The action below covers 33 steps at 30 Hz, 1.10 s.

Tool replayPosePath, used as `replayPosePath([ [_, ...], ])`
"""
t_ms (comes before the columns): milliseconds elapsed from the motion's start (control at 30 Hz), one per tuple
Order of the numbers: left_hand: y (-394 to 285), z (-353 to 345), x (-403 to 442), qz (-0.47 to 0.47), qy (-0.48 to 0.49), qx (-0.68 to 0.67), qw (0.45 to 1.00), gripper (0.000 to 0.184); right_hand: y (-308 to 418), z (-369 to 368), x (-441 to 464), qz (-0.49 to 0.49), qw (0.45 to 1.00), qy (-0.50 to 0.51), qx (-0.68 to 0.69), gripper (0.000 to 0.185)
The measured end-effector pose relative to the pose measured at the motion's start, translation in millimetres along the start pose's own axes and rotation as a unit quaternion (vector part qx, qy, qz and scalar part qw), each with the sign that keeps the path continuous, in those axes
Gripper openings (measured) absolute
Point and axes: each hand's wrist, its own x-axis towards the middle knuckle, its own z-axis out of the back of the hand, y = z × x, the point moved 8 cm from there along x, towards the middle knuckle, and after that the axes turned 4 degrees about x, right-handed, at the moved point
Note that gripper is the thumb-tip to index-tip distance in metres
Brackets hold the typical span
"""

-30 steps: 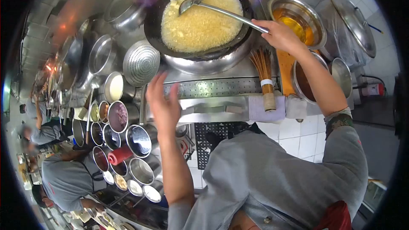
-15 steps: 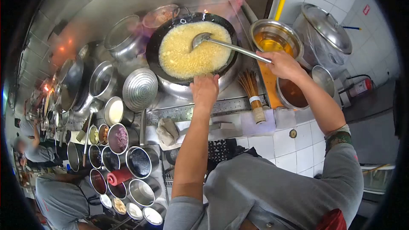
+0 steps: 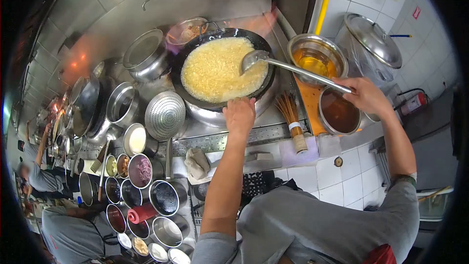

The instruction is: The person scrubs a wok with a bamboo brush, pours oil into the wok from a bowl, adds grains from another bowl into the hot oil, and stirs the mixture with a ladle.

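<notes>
A black wok [image 3: 181, 76] full of bubbling yellow food [image 3: 212, 68] sits on the stove. My right hand [image 3: 365, 95] is closed around the handle end of a metal ladle [image 3: 308, 72], whose bowl dips into the right side of the food. At the wok's near rim is my left hand [image 3: 239, 114], with its fingers bent at the edge; whether it grips the rim or a cloth is hidden. A perforated strainer [image 3: 165, 116] lies left of the wok, and a bamboo brush [image 3: 291, 120] rests to its lower right.
Bowls of yellow oil [image 3: 317, 61] and reddish-brown liquid [image 3: 339, 112] stand at the right. Several seasoning containers and a red bottle [image 3: 141, 212] are at the lower left. A crumpled cloth [image 3: 197, 164] lies on the front edge. Co-workers [image 3: 73, 234] are at the far left.
My left hand has moved from beside the strainer to the wok's near rim. The ladle has shifted rightward through the food, with my right hand moving right and down.
</notes>
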Motion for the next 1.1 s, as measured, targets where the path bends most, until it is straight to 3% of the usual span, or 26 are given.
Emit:
replayPosePath([
  [133, 0.0, -0.1, 1.9, 0.003, 0.014, 0.001, 1.0, 0.036, -2.0, -4.4, -8.2, -0.033, 0.998, 0.042, -0.024, 0.049],
  [233, -0.1, -3.9, 3.0, -0.004, 0.009, -0.006, 1.0, 0.037, -5.3, -28.3, -0.3, 0.079, 0.995, -0.025, -0.061, 0.049],
  [367, 0.0, -6.0, 6.6, -0.005, 0.024, -0.003, 1.0, 0.036, 3.2, -61.5, 23.9, 0.087, 0.996, -0.009, 0.0, 0.05],
  [467, 0.0, -2.9, 7.1, -0.01, 0.025, -0.002, 1.0, 0.035, 8.5, -79.6, 41.5, 0.023, 0.999, 0.031, 0.012, 0.049],
  [600, -1.0, -6.8, 8.9, -0.02, 0.031, -0.002, 0.999, 0.034, 13.8, -92.5, 65.0, 0.011, 0.997, 0.033, 0.071, 0.049],
  [700, -1.3, -6.8, 10.1, -0.022, 0.039, 0.01, 0.999, 0.033, 3.4, -98.1, 71.1, 0.144, 0.973, -0.051, 0.172, 0.054],
  [833, -0.8, -3.4, 12.1, -0.013, 0.061, -0.002, 0.998, 0.034, -2.7, -129.0, 61.7, -0.049, 0.885, 0.107, 0.451, 0.064],
  [867, -0.8, -5.1, 10.7, -0.012, 0.066, -0.004, 0.998, 0.034, -0.8, -140.3, 61.0, -0.065, 0.882, 0.11, 0.454, 0.064],
  [933, 0.2, -6.0, 11.9, -0.011, 0.07, -0.005, 0.997, 0.034, 10.9, -145.9, 60.7, 0.059, 0.96, -0.02, 0.274, 0.064],
  [967, -0.2, -4.9, 11.5, -0.013, 0.067, -0.008, 0.998, 0.034, 20.2, -152.7, 53.5, -0.088, 0.886, 0.084, 0.447, 0.062],
  [1100, -3.6, 3.8, 11.0, -0.03, 0.066, -0.006, 0.997, 0.034, 16.7, -163.5, 48.4, -0.1, 0.72, 0.078, 0.682, 0.057],
])
